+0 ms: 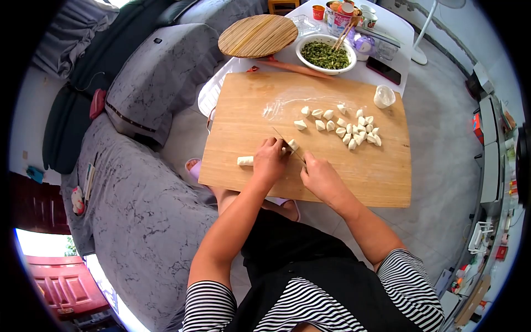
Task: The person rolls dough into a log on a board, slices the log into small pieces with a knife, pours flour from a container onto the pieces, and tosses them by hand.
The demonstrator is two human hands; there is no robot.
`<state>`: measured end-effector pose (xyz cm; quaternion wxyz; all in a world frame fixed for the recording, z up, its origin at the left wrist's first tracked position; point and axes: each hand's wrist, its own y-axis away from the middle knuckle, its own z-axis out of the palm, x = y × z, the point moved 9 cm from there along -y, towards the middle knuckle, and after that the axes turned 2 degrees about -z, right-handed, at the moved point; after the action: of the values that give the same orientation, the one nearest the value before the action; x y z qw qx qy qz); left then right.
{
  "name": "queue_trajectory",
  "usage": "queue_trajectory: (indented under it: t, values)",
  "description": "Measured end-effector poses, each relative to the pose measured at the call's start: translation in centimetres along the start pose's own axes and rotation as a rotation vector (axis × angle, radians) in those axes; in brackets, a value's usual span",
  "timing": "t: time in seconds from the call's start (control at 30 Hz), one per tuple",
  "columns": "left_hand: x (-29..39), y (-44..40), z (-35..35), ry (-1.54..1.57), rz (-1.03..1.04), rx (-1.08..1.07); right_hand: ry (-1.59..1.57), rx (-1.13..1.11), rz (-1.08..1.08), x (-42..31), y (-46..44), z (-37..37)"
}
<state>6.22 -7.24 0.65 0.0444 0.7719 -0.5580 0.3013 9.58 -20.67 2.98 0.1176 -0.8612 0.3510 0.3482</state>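
My left hand (271,159) is closed over a roll of white dough, whose end (245,161) sticks out to its left on the wooden board (249,105). In my right hand (319,176) is the handle of a knife (283,137), its blade slanting up and left beside the fingers of my left hand. A small dough piece (293,145) lies right by the blade. Several cut dough pieces (362,130) are scattered on the board to the upper right, some touching one another. Flour dusts the wood above my hands.
Beyond the board stand a white bowl of chopped greens (326,55) with chopsticks, a round woven lid (258,36), a rolling pin (298,67) and a phone (384,71). A small white cup (384,97) sits at the board's upper right corner. A covered sofa (138,205) is on the left.
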Motion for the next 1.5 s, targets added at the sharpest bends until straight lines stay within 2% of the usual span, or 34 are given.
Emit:
queue_trajectory:
  t: [0.2, 0.3, 0.37, 0.43, 0.57, 0.67, 1.0, 1.2, 1.3, 1.37, 1.4, 1.47, 1.5]
  values:
    - [0.0, -0.1, 0.0, -0.005, -0.013, -0.031, 0.101, -0.079, 0.069, 0.6, -1.9, 1.1]
    - [0.2, -0.1, -0.3, -0.007, -0.053, -0.034, 0.077, -0.032, -0.034, 0.2, -3.8, 1.3]
    - [-0.1, 0.1, -0.7, -0.013, -0.063, -0.01, 0.058, -0.036, -0.004, 0.4, -4.1, 1.2]
    - [-0.7, 0.3, -0.3, -0.056, -0.062, -0.079, 0.034, -0.012, -0.005, 1.3, -4.1, 1.0]
    - [-2.1, 0.8, -0.8, -0.043, -0.146, -0.017, -0.056, 0.009, 0.005, 0.0, -2.4, -0.4]
    - [-2.6, 0.3, -1.3, -0.055, -0.134, 0.055, -0.059, -0.025, -0.074, -1.5, -0.7, 0.0]
    - [-2.6, -0.2, -0.9, -0.065, -0.097, 0.031, -0.053, -0.029, -0.019, -1.2, -1.0, 1.1]
    - [-2.5, 0.1, -0.9, -0.074, -0.129, -0.013, 0.037, -0.113, 0.056, -0.1, -4.0, 3.2]
    - [-2.6, 0.1, -1.5, -0.07, -0.153, -0.024, 0.039, -0.115, -0.019, -1.2, -6.1, 2.4]
    - [-3.2, 0.3, -1.8, -0.062, -0.188, -0.072, -0.155, -0.276, 0.147, -0.9, -6.1, 1.8]
    - [-3.1, 0.2, -2.0, -0.065, -0.191, -0.072, -0.158, -0.279, 0.146, -0.5, -6.4, 1.9]
    - [-3.4, 0.4, -1.1, -0.097, -0.25, -0.181, 0.037, -0.017, -0.011, -0.1, -7.0, 0.0]
    - [-3.4, 0.4, -0.6, -0.096, -0.254, -0.182, 0.007, 0.028, -0.068, -0.6, -6.7, -0.5]
